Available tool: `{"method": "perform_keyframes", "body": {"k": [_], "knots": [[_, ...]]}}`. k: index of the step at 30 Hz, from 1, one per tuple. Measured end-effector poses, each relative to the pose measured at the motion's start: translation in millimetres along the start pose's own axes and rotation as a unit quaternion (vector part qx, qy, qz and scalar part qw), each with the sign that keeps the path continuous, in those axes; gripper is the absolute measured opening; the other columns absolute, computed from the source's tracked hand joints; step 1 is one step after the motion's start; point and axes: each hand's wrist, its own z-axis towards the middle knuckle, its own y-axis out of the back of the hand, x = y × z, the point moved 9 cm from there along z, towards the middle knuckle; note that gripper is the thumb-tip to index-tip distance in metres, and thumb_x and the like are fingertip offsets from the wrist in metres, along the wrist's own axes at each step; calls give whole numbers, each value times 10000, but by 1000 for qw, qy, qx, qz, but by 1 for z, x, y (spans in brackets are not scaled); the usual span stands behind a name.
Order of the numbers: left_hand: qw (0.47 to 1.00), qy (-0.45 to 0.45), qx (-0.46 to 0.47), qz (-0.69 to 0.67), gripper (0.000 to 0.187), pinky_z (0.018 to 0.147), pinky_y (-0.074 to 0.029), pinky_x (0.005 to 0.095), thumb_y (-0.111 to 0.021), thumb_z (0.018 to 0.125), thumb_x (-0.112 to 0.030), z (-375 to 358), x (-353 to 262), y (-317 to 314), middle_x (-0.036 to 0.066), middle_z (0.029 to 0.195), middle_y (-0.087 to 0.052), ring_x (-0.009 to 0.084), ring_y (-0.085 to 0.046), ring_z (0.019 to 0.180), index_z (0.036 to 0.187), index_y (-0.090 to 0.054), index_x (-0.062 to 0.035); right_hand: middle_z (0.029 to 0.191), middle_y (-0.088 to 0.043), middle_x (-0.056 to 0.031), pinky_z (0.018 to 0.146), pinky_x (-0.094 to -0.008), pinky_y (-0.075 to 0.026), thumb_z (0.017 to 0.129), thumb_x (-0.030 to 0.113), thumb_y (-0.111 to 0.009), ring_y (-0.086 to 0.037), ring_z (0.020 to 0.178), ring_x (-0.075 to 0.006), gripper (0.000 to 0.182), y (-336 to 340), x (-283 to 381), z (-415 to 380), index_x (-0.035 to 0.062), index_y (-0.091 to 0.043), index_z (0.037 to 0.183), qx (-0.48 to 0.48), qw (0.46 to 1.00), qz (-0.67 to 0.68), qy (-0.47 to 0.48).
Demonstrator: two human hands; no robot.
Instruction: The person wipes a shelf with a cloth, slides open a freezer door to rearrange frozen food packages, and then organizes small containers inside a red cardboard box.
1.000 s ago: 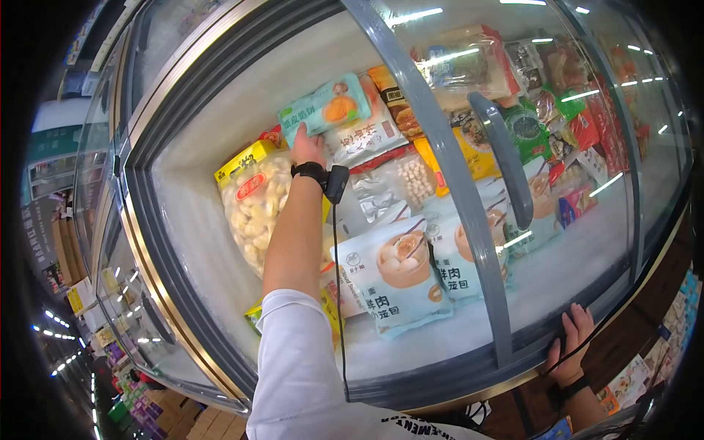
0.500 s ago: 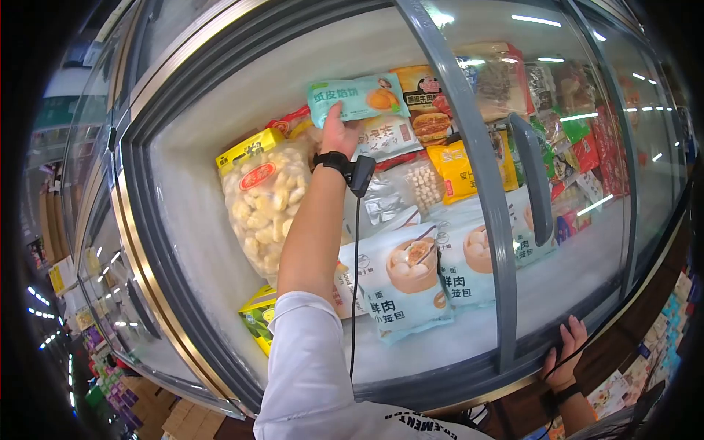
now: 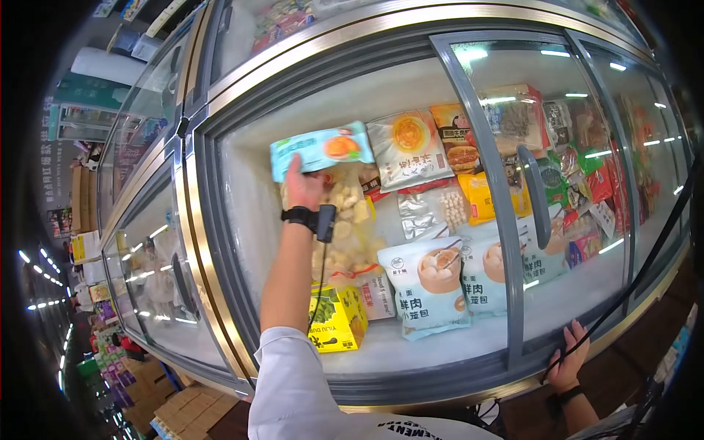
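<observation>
My left hand (image 3: 305,187), with a black wristband and a small device at the wrist, grips a light-blue food packet (image 3: 323,150) by its near edge, thumb on top. The packet hangs over the left end of a chest freezer, above a clear bag of pale yellow chunks (image 3: 350,198). To its right lies a white packet with a round golden pastry picture (image 3: 411,139). My right hand (image 3: 570,359) rests on the freezer's front rim (image 3: 469,367), fingers apart and holding nothing, beside a black cable.
Light-blue bun bags (image 3: 429,290) stand at the front of the freezer, near a yellow box (image 3: 334,319). A yellow packet (image 3: 480,198) lies farther back. The sliding glass lid's grey frame and handle (image 3: 534,194) cover the right side. Another glass-topped freezer (image 3: 154,271) adjoins on the left.
My left hand has carried the light-blue packet left, off the white pastry packet and over the bag of chunks. The camera view has shifted. My right hand stays on the rim.
</observation>
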Motion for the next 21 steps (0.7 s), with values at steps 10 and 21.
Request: {"method": "perform_keyframes", "body": {"k": [10,21], "knots": [[642,-257,-3,722,737,1075,-313,501,-624,863,-353,-63,-45,34,206,1469,-302,325,-325,1352,1444,-273,-66,1343,-437,-263,1050,-564,-266,805,252,-432,-393,1241,-457,551,-5,-2,-3,-73,-478,1248,21,1000,3,-14],[169,-291,258,906,579,1076,-187,631,-717,729,-343,-149,115,-37,112,1391,-433,318,-311,1353,1244,-547,-142,1364,-448,-241,1076,-500,-265,853,193,-447,-406,1250,-430,467,0,7,6,-68,-516,1235,13,1000,-3,-23]]}}
